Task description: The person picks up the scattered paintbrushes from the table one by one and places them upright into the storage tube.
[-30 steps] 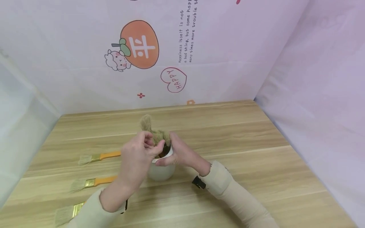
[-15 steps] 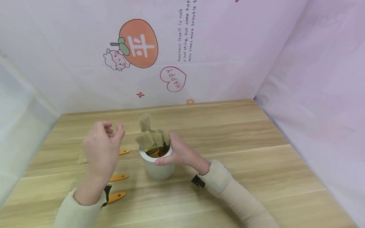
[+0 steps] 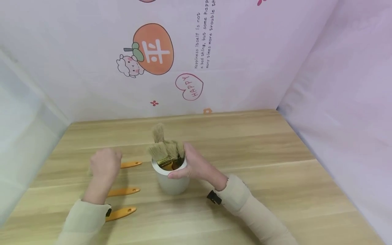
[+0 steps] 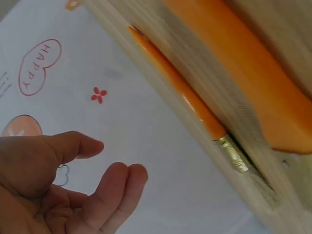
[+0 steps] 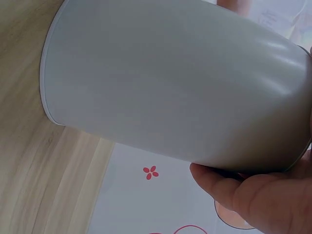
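A white cup (image 3: pixel 170 182) stands mid-table with several brushes (image 3: pixel 162 149) in it, bristles up. My right hand (image 3: pixel 184 167) grips the cup at its rim; the right wrist view shows the thumb (image 5: pixel 248 195) pressed on the cup wall (image 5: pixel 170 92). My left hand (image 3: pixel 105 162) hovers low over the farthest of three orange-handled brushes lying on the left, whose handle (image 3: pixel 131 164) sticks out beside it. In the left wrist view the left hand (image 4: pixel 114 158) is empty, its fingers (image 4: pixel 114 187) loosely curled, with that handle (image 4: pixel 178 92) and its brass ferrule (image 4: pixel 233 155) just beyond.
Two more orange brush handles (image 3: pixel 124 192) (image 3: pixel 121 213) lie nearer me on the left, their bristles hidden by my left arm. The wooden table (image 3: pixel 260 163) is closed in by pink printed walls behind and to the right, and a pale wall to the left.
My left hand let go of a brush in the cup, swung left and came down over the farthest brush on the table. The right hand has kept its hold on the cup.
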Demonstrator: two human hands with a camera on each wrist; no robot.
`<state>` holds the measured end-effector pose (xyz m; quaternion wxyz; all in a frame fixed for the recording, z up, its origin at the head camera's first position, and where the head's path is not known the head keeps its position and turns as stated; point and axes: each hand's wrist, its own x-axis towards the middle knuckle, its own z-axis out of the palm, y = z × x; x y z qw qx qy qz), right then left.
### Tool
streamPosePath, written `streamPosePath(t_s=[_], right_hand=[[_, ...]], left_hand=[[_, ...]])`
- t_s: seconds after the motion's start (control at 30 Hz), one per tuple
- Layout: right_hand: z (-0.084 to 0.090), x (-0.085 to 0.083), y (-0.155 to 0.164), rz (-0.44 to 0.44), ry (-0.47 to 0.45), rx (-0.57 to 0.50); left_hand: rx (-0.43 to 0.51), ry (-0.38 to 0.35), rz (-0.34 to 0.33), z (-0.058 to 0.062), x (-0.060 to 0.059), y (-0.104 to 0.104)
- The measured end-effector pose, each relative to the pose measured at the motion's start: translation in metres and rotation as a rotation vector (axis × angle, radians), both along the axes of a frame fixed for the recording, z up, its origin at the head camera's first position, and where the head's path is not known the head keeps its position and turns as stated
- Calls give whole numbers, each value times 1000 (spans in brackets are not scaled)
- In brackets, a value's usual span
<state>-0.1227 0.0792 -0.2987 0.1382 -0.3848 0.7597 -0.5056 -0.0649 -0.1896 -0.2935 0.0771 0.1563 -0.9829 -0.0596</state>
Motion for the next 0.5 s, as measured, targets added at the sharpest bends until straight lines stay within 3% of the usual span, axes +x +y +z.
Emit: streamPosePath(t_s=[0.33, 0.5], right_hand=[[0, -2, 4, 6, 29, -16], [-1, 0, 4, 5, 1, 8]], left_hand=[[98, -374, 118, -23, -19, -23], [145, -459, 157, -29, -22, -30]])
